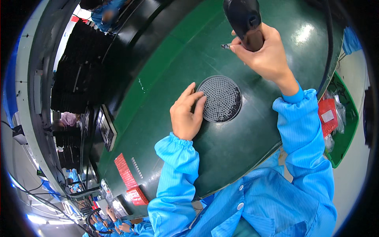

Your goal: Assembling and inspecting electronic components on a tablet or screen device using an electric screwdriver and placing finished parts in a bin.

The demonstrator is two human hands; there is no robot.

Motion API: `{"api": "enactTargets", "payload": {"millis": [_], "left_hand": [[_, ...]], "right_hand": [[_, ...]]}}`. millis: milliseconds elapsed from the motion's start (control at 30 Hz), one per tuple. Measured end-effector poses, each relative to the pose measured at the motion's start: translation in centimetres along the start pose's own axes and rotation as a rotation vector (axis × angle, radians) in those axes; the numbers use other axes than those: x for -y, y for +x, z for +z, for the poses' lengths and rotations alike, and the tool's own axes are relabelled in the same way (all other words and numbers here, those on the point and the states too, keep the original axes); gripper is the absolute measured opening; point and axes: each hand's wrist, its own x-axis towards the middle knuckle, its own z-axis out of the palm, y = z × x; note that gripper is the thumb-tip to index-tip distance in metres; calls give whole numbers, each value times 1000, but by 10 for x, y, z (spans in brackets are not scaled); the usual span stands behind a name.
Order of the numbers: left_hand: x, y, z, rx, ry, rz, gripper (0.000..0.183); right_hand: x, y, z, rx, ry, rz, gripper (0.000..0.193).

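Observation:
My left hand (186, 111) is at the left rim of a round grey tray (216, 94) full of small holes, its thumb and a bent finger closed on the edge. Small dark pieces, too tiny to name, gather along the tray's right and lower side. Farther off and to the right, my right hand (263, 56) is wrapped around a black rounded handheld tool (242, 17); its exact kind is unclear. A small metallic piece (225, 46) sticks out at that hand's thumb and fingertips. Whether it belongs to the tool I cannot tell.
Red bubble wrap (126, 172) and a thin strip of small parts (137, 168) lie at the left on the green table (158, 130). A black cable (330, 43) runs down the right side. At the right stands a green bin (347, 138) with bags. Other people work at the lower left.

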Motion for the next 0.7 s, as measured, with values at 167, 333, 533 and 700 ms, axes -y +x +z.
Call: {"api": "enactTargets", "payload": {"millis": [167, 333, 533, 700], "left_hand": [[-17, 5, -8, 226, 163, 122, 14], [-21, 13, -10, 281, 225, 174, 10], [-26, 20, -15, 373, 288, 193, 8], [-29, 23, -14, 402, 329, 208, 9]], "right_hand": [[3, 0, 3, -63, 41, 28, 21], [2, 0, 2, -53, 24, 66, 21], [3, -2, 0, 4, -22, 27, 24], [1, -1, 0, 10, -31, 28, 25]]}}
